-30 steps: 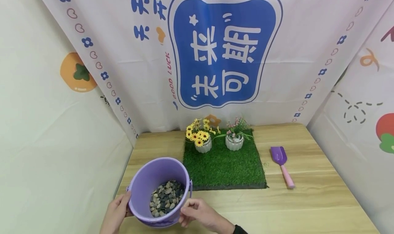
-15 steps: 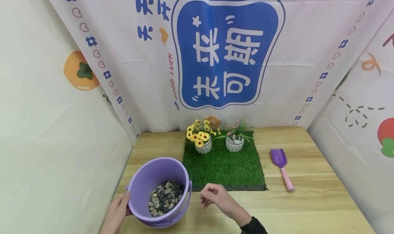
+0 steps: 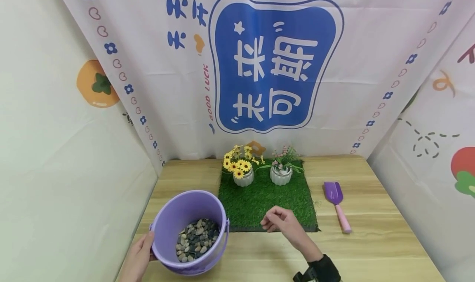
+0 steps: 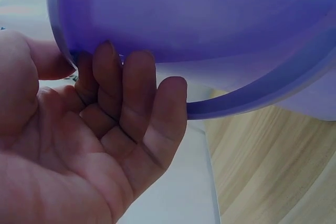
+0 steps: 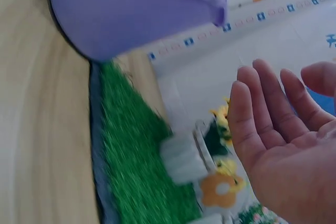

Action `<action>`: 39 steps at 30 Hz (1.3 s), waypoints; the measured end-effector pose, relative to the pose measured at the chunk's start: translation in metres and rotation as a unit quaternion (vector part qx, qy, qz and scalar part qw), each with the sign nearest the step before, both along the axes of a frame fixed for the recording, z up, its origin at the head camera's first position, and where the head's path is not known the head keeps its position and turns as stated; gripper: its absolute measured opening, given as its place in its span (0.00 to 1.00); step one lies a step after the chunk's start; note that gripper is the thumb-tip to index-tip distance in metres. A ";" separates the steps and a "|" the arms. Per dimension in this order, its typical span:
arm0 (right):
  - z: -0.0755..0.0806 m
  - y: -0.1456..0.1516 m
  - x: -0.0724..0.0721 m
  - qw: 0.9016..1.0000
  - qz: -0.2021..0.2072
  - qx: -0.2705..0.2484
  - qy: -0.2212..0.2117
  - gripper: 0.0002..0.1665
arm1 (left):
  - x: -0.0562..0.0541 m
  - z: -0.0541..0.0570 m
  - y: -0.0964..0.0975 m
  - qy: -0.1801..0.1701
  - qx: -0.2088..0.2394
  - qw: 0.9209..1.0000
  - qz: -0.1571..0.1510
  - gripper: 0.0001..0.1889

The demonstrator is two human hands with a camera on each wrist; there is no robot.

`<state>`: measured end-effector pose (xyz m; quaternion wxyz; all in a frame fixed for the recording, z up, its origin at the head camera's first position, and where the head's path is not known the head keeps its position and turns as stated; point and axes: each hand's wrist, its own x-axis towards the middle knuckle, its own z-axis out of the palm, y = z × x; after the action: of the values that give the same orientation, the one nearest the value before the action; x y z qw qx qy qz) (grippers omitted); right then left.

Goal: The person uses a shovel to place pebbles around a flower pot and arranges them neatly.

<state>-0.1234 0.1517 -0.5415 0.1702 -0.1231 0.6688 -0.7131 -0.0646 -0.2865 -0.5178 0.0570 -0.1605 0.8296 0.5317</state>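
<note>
A purple bucket (image 3: 167,216) stands at the left of the table, tilted somewhat toward the head camera, with pebbles (image 3: 198,240) heaped at its bottom. My left hand (image 3: 138,255) grips its left rim; in the left wrist view the curled fingers (image 4: 139,93) lie against the outer wall, thumb on the opposite side. My right hand (image 3: 283,224) hovers over the front edge of the green turf mat (image 3: 259,203), apart from the bucket, fingers loosely bent and holding nothing. In the right wrist view that palm and its relaxed fingers (image 5: 244,114) show.
At the mat's back stand a white pot of yellow flowers (image 3: 243,178) and a white pot of pink flowers (image 3: 281,176). A purple shovel with a pink handle (image 3: 342,219) lies on the wooden table (image 3: 375,232) at right. Printed cloth walls (image 3: 178,109) enclose the table's back and sides.
My right hand has moved away from the bucket's right side, rightward and forward over the mat's edge. My left hand keeps its grip on the bucket, which stays nearly in place.
</note>
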 end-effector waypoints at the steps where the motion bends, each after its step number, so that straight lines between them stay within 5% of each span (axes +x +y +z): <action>1: 0.001 0.004 -0.001 1.000 -0.010 0.009 0.003 0.22 | 0.000 0.000 0.000 0.000 0.000 1.000 -0.002 0.31; 39: -0.012 0.075 -0.003 0.983 -0.117 0.130 0.058 0.27 | 0.002 0.000 0.000 0.023 0.000 1.000 -0.001 0.30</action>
<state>-0.1266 0.2262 -0.5532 0.0612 -0.0621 0.7742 -0.6270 -0.0626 -0.2867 -0.5178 0.0383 -0.1470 0.8309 0.5354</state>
